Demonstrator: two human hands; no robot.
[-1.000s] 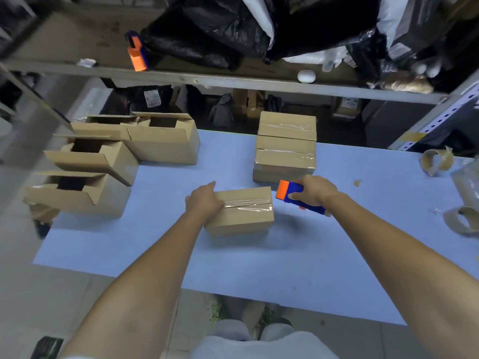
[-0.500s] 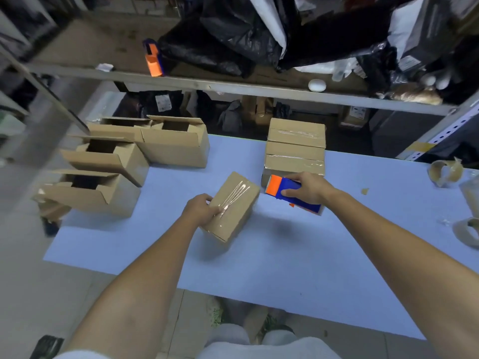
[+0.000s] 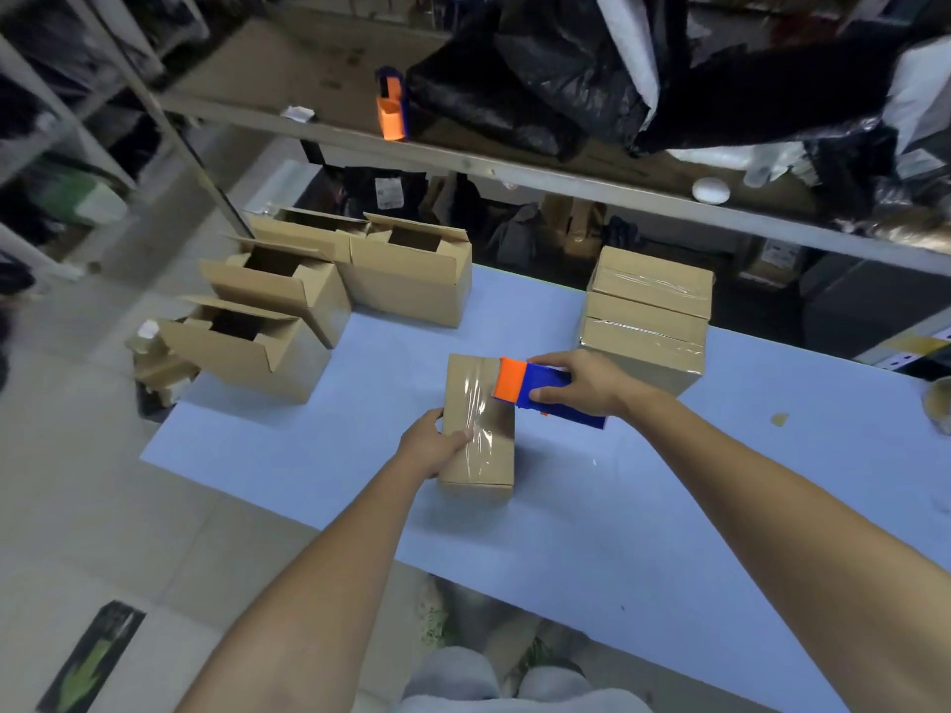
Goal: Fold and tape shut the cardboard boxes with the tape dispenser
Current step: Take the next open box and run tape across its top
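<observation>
A small closed cardboard box (image 3: 478,455) lies lengthwise toward me on the blue table (image 3: 643,506), with clear tape running along its top. My left hand (image 3: 429,447) grips its near left corner. My right hand (image 3: 581,385) holds the blue and orange tape dispenser (image 3: 540,391), whose orange head sits against the far right edge of the box top.
Three open cardboard boxes (image 3: 267,311) stand at the table's left end. A stack of taped boxes (image 3: 648,321) is just behind my right hand. Another orange and blue dispenser (image 3: 391,108) rests on the shelf above. Tape rolls (image 3: 939,403) lie at the far right.
My left hand has turned the box from crosswise to pointing toward me. My right hand has brought the dispenser's orange head onto the box's far end.
</observation>
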